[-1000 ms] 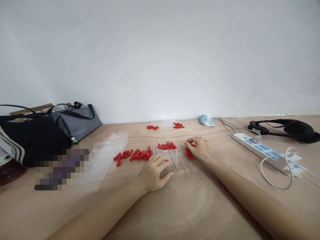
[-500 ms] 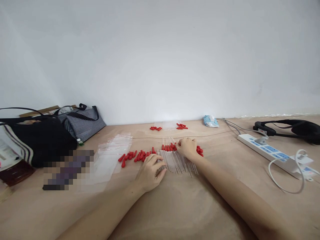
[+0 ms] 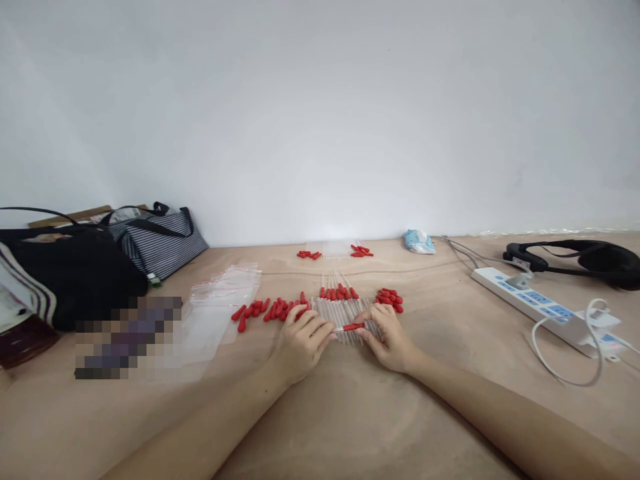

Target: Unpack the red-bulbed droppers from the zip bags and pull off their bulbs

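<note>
My left hand (image 3: 305, 337) is closed in a pinch on a clear dropper tube (image 3: 339, 329), most of it hidden by the fingers. Between the fingertips of my right hand (image 3: 387, 335) is a red rubber bulb (image 3: 354, 327), which meets the tube's right end. Under and behind both hands lies a row of loose clear tubes (image 3: 345, 311). Just beyond them are several droppers with red bulbs fitted (image 3: 340, 292), tubes pointing away. Loose red bulbs (image 3: 280, 309) lie left of the tubes, and another pile of bulbs (image 3: 390, 298) sits behind my right hand.
Clear zip bags (image 3: 220, 300) lie at left, near a blurred-out object (image 3: 133, 337). A black bag (image 3: 75, 280) and striped bag (image 3: 160, 240) stand behind. More bulbs and tubes (image 3: 336, 249) are by the wall. A tissue pack (image 3: 420, 241), power strip (image 3: 530, 300) and black headset (image 3: 575, 260) occupy the right.
My right hand has come from the right-hand bulb pile toward my left hand, bringing a red bulb to the tube. My left hand, earlier looser over the tubes, now pinches one.
</note>
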`<act>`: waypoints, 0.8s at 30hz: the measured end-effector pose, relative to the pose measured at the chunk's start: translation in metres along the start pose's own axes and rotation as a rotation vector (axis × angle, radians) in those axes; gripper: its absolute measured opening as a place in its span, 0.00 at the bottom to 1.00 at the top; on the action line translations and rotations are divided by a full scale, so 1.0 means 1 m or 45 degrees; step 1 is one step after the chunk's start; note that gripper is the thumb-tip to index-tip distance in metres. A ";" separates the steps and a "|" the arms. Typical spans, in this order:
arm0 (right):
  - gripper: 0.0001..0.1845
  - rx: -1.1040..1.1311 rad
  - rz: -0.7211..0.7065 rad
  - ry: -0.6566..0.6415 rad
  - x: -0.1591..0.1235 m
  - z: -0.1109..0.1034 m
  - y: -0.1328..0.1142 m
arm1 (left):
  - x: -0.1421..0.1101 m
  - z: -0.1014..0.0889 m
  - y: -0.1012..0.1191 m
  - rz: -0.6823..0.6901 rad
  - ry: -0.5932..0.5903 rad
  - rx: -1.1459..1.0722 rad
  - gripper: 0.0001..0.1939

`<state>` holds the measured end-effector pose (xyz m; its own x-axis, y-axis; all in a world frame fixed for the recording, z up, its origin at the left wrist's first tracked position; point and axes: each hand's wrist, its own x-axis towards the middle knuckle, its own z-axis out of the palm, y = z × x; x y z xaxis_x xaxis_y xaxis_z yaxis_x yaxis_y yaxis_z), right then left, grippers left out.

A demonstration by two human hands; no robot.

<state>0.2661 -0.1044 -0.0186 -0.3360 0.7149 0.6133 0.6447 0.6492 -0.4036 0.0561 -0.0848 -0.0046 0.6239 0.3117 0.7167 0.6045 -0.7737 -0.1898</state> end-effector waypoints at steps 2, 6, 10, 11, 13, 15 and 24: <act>0.09 -0.045 -0.059 0.004 0.001 0.002 -0.005 | -0.002 0.000 -0.001 0.014 0.010 -0.012 0.07; 0.08 -0.138 -0.192 0.054 0.001 0.002 -0.007 | -0.006 -0.003 -0.001 0.057 -0.029 -0.029 0.08; 0.08 -0.154 -0.236 0.039 -0.003 0.002 -0.005 | -0.006 -0.006 0.001 0.073 -0.094 -0.069 0.11; 0.09 -0.152 -0.237 0.035 -0.004 0.002 -0.005 | -0.006 -0.006 0.002 0.073 -0.099 -0.080 0.11; 0.09 -0.145 -0.233 0.029 -0.004 0.001 -0.006 | -0.006 -0.005 0.002 0.074 -0.104 -0.098 0.11; 0.09 -0.134 -0.233 0.016 -0.004 0.000 -0.007 | -0.006 -0.005 0.003 0.079 -0.109 -0.109 0.11; 0.08 -0.166 -0.236 -0.128 -0.002 -0.007 -0.013 | -0.006 -0.009 0.006 0.059 -0.147 -0.115 0.13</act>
<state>0.2637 -0.1161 -0.0097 -0.5196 0.6131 0.5951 0.6465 0.7375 -0.1952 0.0522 -0.0963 -0.0040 0.7062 0.3317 0.6255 0.5300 -0.8335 -0.1563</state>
